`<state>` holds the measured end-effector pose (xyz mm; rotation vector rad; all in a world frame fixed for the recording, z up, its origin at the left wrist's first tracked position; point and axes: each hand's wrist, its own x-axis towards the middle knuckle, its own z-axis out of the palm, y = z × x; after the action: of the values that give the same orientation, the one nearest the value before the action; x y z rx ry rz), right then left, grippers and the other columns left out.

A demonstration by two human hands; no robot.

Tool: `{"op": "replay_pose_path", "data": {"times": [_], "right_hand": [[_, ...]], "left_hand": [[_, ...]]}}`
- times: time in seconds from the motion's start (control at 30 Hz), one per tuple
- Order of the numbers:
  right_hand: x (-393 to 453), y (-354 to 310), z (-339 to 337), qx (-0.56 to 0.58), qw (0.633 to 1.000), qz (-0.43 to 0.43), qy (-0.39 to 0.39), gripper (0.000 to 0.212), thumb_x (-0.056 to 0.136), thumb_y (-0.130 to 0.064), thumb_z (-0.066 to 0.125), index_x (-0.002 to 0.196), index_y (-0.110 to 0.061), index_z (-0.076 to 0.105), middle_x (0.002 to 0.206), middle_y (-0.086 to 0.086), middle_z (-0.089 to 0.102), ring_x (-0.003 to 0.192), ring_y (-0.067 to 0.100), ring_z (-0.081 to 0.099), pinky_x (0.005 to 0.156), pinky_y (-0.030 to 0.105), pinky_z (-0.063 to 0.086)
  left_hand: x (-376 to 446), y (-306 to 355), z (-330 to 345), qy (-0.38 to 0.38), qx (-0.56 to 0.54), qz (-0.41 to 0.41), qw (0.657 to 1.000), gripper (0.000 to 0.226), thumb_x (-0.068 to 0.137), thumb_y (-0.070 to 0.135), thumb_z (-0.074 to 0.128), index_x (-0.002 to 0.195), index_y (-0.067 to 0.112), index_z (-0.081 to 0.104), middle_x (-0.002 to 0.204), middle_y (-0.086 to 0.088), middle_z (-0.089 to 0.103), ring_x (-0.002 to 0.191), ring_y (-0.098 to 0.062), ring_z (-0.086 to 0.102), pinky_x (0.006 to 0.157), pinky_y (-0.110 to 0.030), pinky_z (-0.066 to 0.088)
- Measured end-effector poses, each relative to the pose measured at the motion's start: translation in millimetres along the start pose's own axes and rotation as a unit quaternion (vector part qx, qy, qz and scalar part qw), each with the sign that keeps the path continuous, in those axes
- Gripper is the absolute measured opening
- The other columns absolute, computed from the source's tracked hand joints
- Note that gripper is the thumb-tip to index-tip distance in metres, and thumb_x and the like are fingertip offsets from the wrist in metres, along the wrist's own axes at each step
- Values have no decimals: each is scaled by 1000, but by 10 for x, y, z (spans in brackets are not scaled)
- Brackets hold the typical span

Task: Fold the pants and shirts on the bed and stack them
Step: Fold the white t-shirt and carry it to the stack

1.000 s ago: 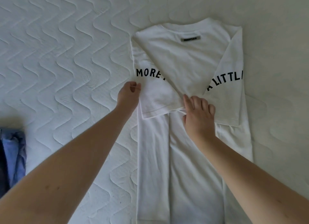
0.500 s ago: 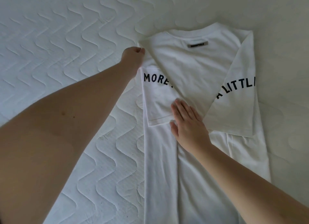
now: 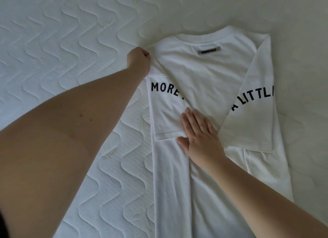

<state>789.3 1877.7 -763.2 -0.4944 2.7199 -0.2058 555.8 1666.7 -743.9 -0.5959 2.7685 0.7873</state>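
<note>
Left hand (image 3: 139,60) pinches shirt (image 3: 204,74) shoulder edge; right hand (image 3: 200,136) flat.

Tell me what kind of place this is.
Most likely a bedroom, seen from above a bed. The whole surface is a white quilted mattress cover with wavy stitching, and a white T-shirt lies on it with its sleeves folded in, under the left hand and right hand.

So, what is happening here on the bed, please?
A person is folding a white T-shirt that lies flat on the quilted mattress. Both sides and sleeves are already folded inward. The left hand grips the shirt's upper left corner at the shoulder, and the right hand presses flat on the middle, at the folded sleeve's hem. The lengthwise fold is not yet done.
</note>
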Motion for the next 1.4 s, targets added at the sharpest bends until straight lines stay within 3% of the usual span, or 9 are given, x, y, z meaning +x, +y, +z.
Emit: {"op": "replay_pose_path", "data": {"times": [0.1, 0.2, 0.33, 0.43, 0.73, 0.83, 0.97, 1.17, 1.4], "right_hand": [[-30, -57, 5, -13, 1000, 20, -18, 79, 98, -59, 24, 150, -15, -15, 160, 1, -21, 149, 20, -15, 118, 41, -15], [-201, -90, 9, -16, 1000, 14, -16, 80, 98, -57, 27, 152, -11, -10, 162, 5, -12, 150, 22, -9, 122, 42, -2], [-402, -115, 9, 6, 998, 24, 64, 64, 101, -45, 33, 153, -9, 24, 161, 8, 19, 149, 22, 16, 119, 44, 22], [-547, 5, 37, 20, 992, 45, 119, 56, 101, -32, 34, 153, -11, 27, 161, 6, 20, 149, 19, 16, 120, 42, 18], [-964, 518, 152, 19, 999, -42, 10, 62, 102, -30, 42, 155, -11, 16, 163, 7, 11, 151, 20, 7, 122, 41, 5], [-1243, 566, 171, 25, 999, -18, 32, 64, 98, -26, 48, 154, -10, 20, 162, 8, 17, 150, 22, 14, 121, 43, 17], [-1685, 501, 266, 32, 994, 79, 73, 67, 94, -23, 52, 154, -13, 23, 162, 7, 19, 148, 26, 21, 119, 45, 21], [-2376, 303, 458, 65, 985, 161, 22, 70, 96, -11, 49, 154, -10, 10, 162, 9, 12, 149, 25, 17, 121, 40, 18], [-3015, -24, 642, 86, 952, 285, 71, 66, 85, 1, 52, 149, -4, 35, 148, 15, 44, 135, 29, 46, 105, 41, 43]], "left_hand": [[-107, 33, -1, 26, 9, -5, 1000, 23, 99, 17, 45, 118, 9, 57, 120, -8, 59, 104, -24, 58, 81, -31, 47], [-410, 39, -3, 76, 77, -9, 994, 30, 101, 19, 42, 130, 13, 45, 133, -7, 48, 120, -25, 49, 97, -39, 41], [-1269, -76, 197, 62, 122, 222, 965, 49, 101, 23, 38, 148, 14, 33, 153, -6, 36, 143, -23, 29, 115, -41, 26], [-1909, -256, 488, 18, 158, 350, 923, 53, 102, 28, 34, 153, 14, 30, 159, -6, 28, 148, -24, 22, 120, -44, 20], [-2465, -566, 1051, -67, 277, 331, 900, 60, 102, 49, 4, 155, 23, -6, 165, -5, -3, 151, -24, -4, 122, -46, 4], [-2564, -525, 985, -51, 273, 337, 900, 58, 104, 47, 14, 156, 26, 2, 165, -5, 1, 151, -25, 1, 122, -47, 6], [-2991, -365, 957, -17, 147, 398, 905, 50, 100, 29, 46, 146, 8, 43, 150, -13, 42, 138, -31, 40, 112, -43, 34], [-3606, 10, 1179, -235, -104, 129, 958, 19, 95, 28, 59, 100, 16, 73, 88, 4, 72, 82, -11, 66, 82, -26, 52], [-3863, 415, 1457, -383, -218, -44, 896, 22, 90, 30, 70, 82, 10, 70, 73, -4, 74, 65, -16, 73, 52, -26, 54]]}}
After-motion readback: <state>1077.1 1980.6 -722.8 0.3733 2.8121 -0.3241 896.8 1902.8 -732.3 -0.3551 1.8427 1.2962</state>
